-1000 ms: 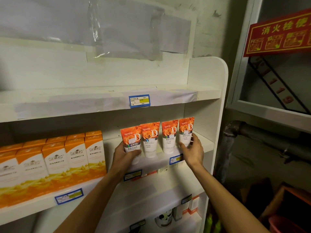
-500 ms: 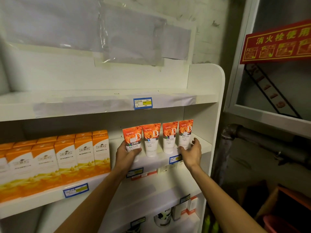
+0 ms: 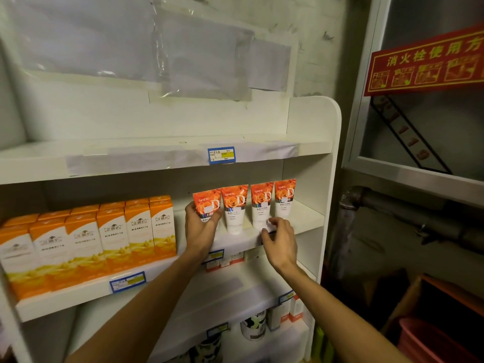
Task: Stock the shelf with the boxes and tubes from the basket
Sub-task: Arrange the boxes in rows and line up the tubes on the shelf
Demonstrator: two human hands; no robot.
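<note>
Two bare forearms reaching up and forward from 6 o'clock toward the middle board of a white shelving unit.

Left hand, just past 9 o'clock of centre: wrist bent back, palm toward the shelf, fingers and thumb curled round the lower white half of the leftmost orange-and-white rose-printed tube. Firm hold, tube upright with its orange crimped end up, standing on the board.

Right hand, at about 4 o'clock of centre: palm down, back of the hand toward the camera, fingers loosely bent and spread narrow, tips hovering at the shelf's front edge just below the third tube. Holding nothing; whether the fingertips touch the tube's cap, cannot tell.

Four such tubes in a row along the right part of the middle board: the gripped one, a second tube just beside it, the third, and a fourth tube at 3 o'clock of the row, near the shelf's side panel. All upright, close together.

At 9 o'clock on the same board, a block of tall orange-and-white cardboard boxes packed side by side in two rows.

Blue-bordered price label on the front edge of the top board, at 12 o'clock. Red sign with yellow characters at 2 o'clock.
</note>
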